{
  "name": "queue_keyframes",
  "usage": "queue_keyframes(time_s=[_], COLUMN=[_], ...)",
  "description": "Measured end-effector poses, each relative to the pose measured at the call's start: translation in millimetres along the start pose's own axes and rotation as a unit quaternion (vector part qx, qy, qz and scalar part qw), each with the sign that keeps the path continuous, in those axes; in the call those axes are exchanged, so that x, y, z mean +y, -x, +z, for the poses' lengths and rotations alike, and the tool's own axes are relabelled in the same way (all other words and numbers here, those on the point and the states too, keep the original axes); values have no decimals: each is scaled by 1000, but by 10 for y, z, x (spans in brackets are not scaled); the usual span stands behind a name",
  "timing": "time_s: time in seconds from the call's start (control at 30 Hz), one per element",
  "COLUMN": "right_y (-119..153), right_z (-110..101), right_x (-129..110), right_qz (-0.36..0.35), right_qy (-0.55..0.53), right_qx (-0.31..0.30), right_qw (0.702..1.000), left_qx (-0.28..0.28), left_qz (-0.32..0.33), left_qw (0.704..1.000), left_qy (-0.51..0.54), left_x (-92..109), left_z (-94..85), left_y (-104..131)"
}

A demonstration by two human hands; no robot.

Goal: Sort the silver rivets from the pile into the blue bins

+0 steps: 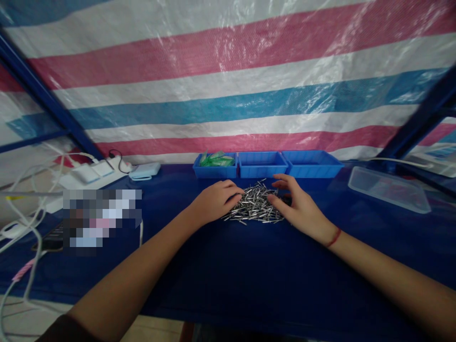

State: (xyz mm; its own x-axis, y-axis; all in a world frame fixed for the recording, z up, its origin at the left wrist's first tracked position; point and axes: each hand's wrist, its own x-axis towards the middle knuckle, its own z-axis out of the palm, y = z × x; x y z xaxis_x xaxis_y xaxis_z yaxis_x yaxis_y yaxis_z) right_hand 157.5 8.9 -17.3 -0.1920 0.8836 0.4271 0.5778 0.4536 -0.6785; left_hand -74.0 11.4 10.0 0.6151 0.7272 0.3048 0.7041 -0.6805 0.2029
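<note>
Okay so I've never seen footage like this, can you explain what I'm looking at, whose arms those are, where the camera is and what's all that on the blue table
This is one picture from a camera worn on a person's head, looking forward and down, so the two bare arms are that person's own. The left hand and the right hand rest at either side of a pile of small metal pins, fingers touching it; whether either grips any pins is not clear. The pile lies on a table with a blue cover. Behind it stand three blue trays; the leftmost holds green pieces. A clear plastic lid lies at right, chargers and cables at left, a striped tarp behind.
</note>
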Motion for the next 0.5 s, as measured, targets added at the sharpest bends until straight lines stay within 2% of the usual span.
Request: queue_keyframes(time_s=[0.17, 0.33, 0.5], right_y=[6, 5, 2], right_z=[3, 14, 17], right_x=[0, 17, 11], right_qz=[7, 11, 14], right_qy=[-2, 2, 4], right_qx=[1, 3, -1], right_qw=[1000, 1000, 1000], left_qx=[15, 25, 15], left_qz=[-56, -83, -122], left_qw=[998, 996, 992], left_qy=[12, 5, 6], left_x=[2, 66, 79], left_z=[40, 46, 57], left_y=[-19, -44, -58])
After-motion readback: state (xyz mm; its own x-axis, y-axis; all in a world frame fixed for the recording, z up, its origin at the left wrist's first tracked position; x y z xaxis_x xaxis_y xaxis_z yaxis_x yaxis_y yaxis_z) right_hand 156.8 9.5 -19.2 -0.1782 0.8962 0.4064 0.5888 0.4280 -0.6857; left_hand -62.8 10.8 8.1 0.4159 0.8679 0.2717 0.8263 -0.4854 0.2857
